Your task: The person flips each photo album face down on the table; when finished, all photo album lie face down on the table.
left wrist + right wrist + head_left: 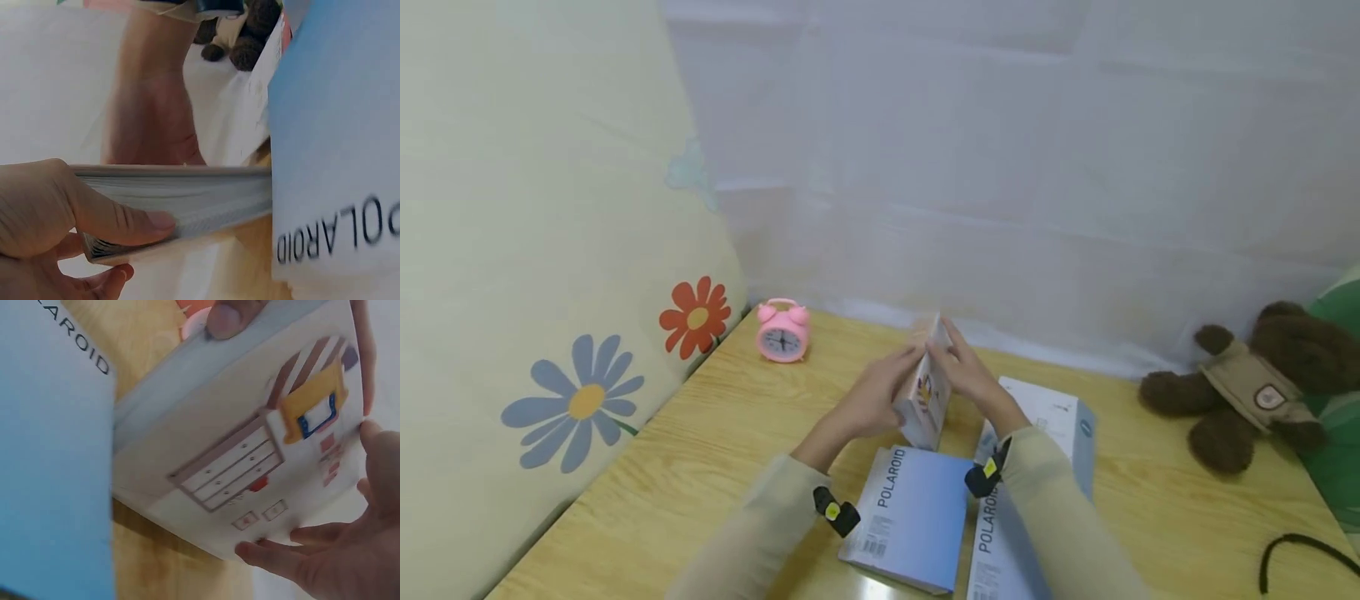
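A thick hardcover book [922,404] stands on edge between both hands, at the middle of the table. Its pale cover, seen in the right wrist view, carries a drawn chest of drawers and a yellow shape. My left hand [874,392] grips it from the left; in the left wrist view the thumb [134,225] lies along the page edges. On the other side, my right hand [966,371] holds the cover and upper edge, fingertips [247,550] against the drawing. Just in front lies a blue-and-white POLAROID book [917,517], close to the standing book's lower end.
Under my right forearm lie more blue-and-white POLAROID volumes [1045,400]. A pink alarm clock [783,333] stands at the back left. To the right, a brown teddy bear [1225,446] sits near a green cushion, with a black cord [1300,540] at the front right. White cloth hangs behind the table.
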`<state>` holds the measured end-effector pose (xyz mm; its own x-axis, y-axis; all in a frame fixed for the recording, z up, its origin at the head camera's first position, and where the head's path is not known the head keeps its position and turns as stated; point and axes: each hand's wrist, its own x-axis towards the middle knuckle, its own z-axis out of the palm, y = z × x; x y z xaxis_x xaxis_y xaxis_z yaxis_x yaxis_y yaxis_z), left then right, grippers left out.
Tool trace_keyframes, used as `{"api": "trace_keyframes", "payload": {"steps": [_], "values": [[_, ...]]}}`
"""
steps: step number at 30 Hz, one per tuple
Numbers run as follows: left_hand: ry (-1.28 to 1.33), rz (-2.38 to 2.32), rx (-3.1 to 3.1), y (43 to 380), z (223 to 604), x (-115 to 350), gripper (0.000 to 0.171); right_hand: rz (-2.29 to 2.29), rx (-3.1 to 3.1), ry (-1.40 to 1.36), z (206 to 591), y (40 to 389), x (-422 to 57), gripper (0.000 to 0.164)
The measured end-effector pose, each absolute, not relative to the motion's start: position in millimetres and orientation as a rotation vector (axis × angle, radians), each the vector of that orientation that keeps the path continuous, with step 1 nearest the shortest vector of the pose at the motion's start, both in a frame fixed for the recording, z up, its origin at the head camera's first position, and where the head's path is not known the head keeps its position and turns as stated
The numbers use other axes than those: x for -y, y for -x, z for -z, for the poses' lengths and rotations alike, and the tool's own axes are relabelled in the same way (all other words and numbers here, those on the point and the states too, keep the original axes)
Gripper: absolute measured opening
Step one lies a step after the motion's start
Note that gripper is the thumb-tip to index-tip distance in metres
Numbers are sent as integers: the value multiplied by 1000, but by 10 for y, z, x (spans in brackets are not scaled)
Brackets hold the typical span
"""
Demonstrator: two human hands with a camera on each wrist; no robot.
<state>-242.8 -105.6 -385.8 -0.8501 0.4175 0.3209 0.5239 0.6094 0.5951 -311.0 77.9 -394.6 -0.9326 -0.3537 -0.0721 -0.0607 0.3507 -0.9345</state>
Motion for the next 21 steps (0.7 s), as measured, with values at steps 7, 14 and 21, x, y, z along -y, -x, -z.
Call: {"api": "trace_keyframes", "payload": {"steps": [7,14,21], "values": [[913,949,2711,2393,3838,864,104,1674,-2237,359,3930,3098,-951,66],[739,1558,2685,2405,4065,977,120,1718,-2179,324,3969,3093,-972,69],[844,1967,2532,2576,4463,977,117,1776,-2132,274,3987,3139,-948,69]]}}
